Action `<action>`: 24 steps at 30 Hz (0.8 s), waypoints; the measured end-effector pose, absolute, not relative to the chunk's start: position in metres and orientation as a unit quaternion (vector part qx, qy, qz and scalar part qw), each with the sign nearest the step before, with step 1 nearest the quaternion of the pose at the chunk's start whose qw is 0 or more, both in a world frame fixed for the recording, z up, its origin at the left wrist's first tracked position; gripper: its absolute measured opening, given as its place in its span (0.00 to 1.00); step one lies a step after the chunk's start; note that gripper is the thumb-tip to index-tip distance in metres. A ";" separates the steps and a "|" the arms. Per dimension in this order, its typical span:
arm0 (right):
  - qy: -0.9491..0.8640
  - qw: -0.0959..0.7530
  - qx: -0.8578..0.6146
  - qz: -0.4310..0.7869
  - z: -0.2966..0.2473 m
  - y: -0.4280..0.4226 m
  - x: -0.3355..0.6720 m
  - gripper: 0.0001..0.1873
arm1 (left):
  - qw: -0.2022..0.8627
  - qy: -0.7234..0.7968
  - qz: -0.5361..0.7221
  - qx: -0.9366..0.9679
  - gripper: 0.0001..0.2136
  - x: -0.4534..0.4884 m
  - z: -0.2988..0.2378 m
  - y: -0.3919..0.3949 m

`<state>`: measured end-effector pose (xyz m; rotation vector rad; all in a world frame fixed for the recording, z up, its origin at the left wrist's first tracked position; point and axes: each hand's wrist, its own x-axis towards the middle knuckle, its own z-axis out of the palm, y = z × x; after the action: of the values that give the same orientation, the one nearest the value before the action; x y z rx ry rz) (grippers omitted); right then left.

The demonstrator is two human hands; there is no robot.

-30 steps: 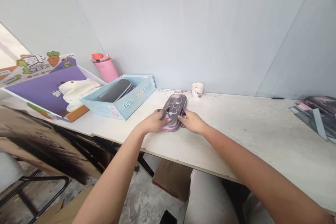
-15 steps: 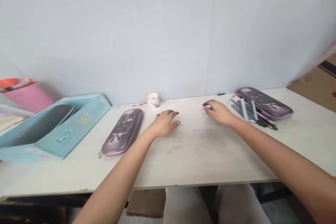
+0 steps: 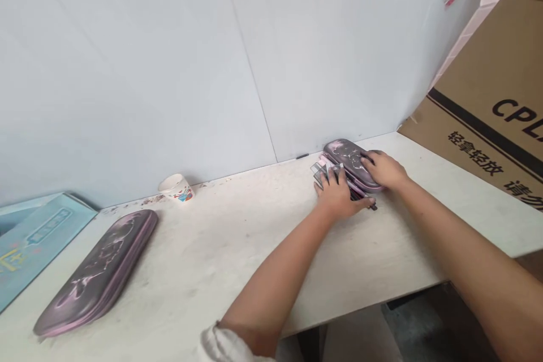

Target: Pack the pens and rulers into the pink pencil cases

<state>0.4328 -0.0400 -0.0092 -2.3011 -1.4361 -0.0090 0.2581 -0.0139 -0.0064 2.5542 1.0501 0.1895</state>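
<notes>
My right hand (image 3: 385, 169) rests with curled fingers on top of a purple pencil case (image 3: 345, 156) at the far right of the white table (image 3: 237, 260). My left hand (image 3: 339, 195) lies flat, fingers stretched, over grey rulers (image 3: 319, 171) and dark pens (image 3: 368, 201) beside that case. A second, closed purple pencil case (image 3: 99, 268) lies alone at the near left, away from both hands.
A small paper cup (image 3: 175, 186) stands by the wall. A light blue box (image 3: 29, 240) sits at the left edge. A large brown cardboard carton (image 3: 492, 102) with black print stands at the right end of the table.
Both hands left the first pencil case at the left and moved right across the table. They now rest on the second case and the stationery beside it. My view swung right.
</notes>
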 end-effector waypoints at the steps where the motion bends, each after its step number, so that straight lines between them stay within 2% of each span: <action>1: -0.507 0.213 -0.835 0.004 -0.010 -0.038 0.430 0.25 | 0.188 0.381 0.056 0.903 0.55 0.265 -0.011 -0.012; 6: -0.475 0.206 -0.856 -0.006 -0.005 -0.033 0.408 0.25 | 0.183 0.405 0.033 0.895 0.59 0.275 -0.019 0.001; 16: -0.449 0.203 -0.870 -0.017 -0.001 -0.026 0.351 0.25 | 0.175 0.402 0.012 0.899 0.56 0.226 -0.015 0.020; 24: -0.486 0.212 -0.847 -0.018 0.002 -0.010 0.272 0.25 | 0.144 0.431 -0.008 0.891 0.52 0.144 -0.006 0.036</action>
<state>0.2722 -0.0104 0.0015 -2.3529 -1.3504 -0.0511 0.1444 0.0362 -0.0061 2.5673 1.2415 -0.0235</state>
